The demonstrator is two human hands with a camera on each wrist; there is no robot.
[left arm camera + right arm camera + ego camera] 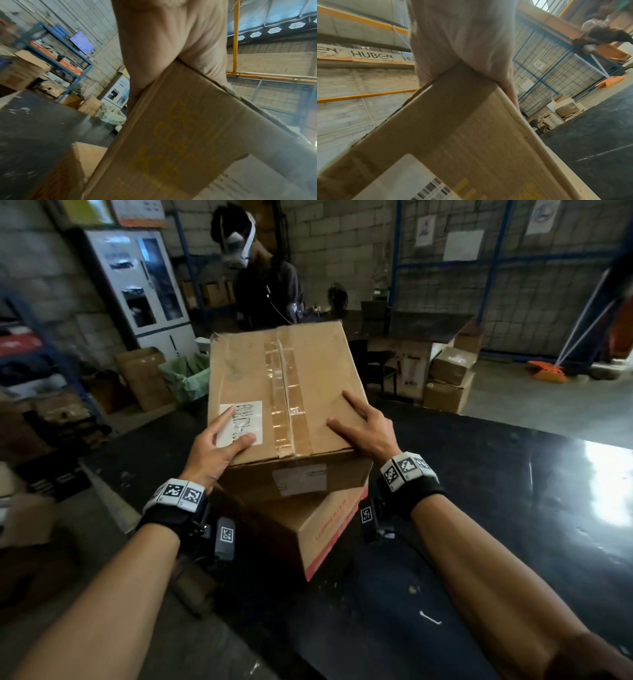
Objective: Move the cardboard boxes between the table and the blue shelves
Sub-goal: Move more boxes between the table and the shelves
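A taped brown cardboard box point(281, 378) with a white label lies on top of a second, red-printed cardboard box point(329, 525) on the dark table point(479, 508). My left hand point(219, 446) holds its near-left corner, thumb and forefinger on the label, the other fingers hidden down the side. My right hand point(363, 426) holds the near-right corner the same way. In the left wrist view my left hand's palm point(163, 40) sits over the box's edge point(180, 135). In the right wrist view my right hand's palm point(462, 33) sits over the box's other edge point(471, 135).
Another person point(260, 275) with a head camera stands just behind the boxes. Blue shelves point(68, 54) with goods stand to the left, a tall blue rack point(496, 261) at the back right. More cartons point(448, 378) sit on the floor beyond the table, near a white cabinet point(144, 285).
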